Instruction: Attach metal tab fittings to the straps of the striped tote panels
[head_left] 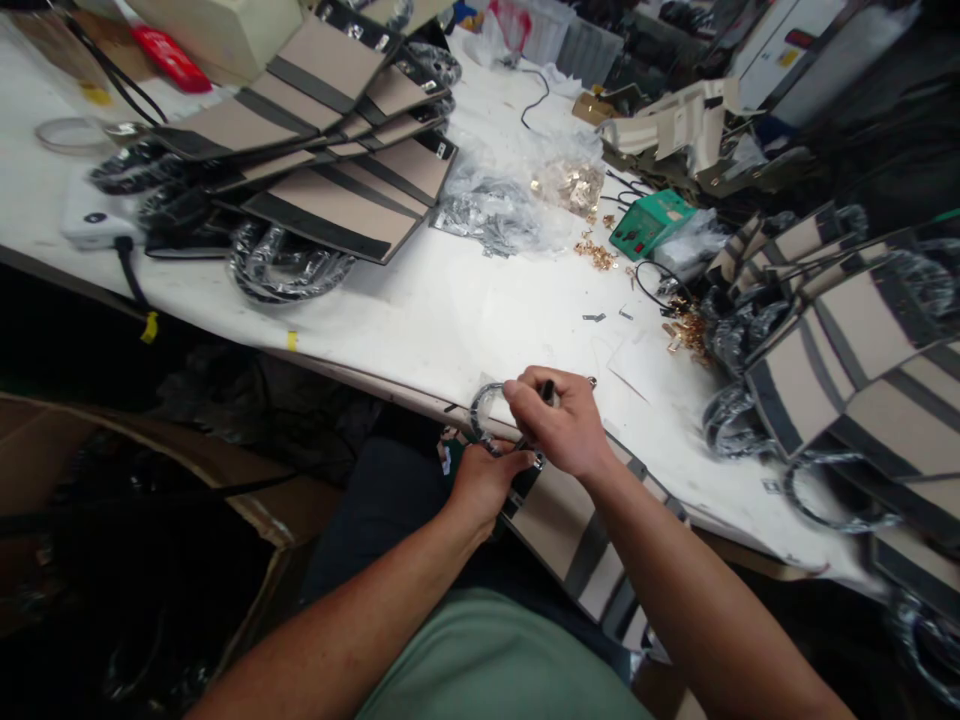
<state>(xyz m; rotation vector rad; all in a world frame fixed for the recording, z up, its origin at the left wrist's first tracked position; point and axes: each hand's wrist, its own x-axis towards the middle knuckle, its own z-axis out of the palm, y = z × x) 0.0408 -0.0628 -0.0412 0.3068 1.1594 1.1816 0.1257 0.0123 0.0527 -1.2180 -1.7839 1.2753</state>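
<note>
A beige panel with dark stripes (555, 520) lies across my lap at the table's edge, with a plastic-wrapped ring handle (477, 405) at its far end. My left hand (487, 480) grips the panel's end beside the ring, thumb on top near a small shiny metal part (538, 461). Just above it, my right hand (559, 415) is closed round a dark, thin tool (548, 392), whose lower part is hidden by my fingers.
Stacked striped panels (322, 90) stand at the table's left, more (847, 340) at the right. Between them are bags of metal pieces (502, 210), loose gold parts (596, 253) and a green box (651, 222). An open cardboard box (281, 520) sits lower left.
</note>
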